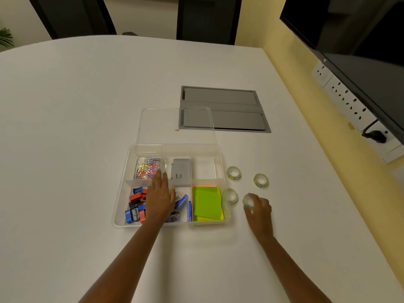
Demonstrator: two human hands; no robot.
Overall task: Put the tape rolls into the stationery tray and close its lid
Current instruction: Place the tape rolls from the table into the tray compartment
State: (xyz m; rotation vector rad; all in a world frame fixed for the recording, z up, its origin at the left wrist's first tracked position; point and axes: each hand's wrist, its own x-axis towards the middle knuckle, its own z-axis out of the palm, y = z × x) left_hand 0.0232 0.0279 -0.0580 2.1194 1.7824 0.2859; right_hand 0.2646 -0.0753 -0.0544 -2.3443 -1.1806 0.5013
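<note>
A clear stationery tray (122, 193) sits on the white table, its clear lid (175, 123) lying flat behind it. To the right of the tray lie several clear tape rolls: one (233, 173) near its far right corner, one (260, 180) further right, one (232, 195) against its right wall. My right hand (259, 209) grips a fourth tape roll (248, 200) on the table. My left hand (160, 194) lies flat and open over the tray's middle, holding nothing. The tray's far right compartment (205, 169) is bare.
The tray holds coloured paper clips (146, 168), a grey box (181, 171), sharpeners (135, 206) and green sticky notes (206, 203). A grey cable hatch (225, 108) is set into the table behind. Wall sockets (349, 101) and a dark screen are on the right.
</note>
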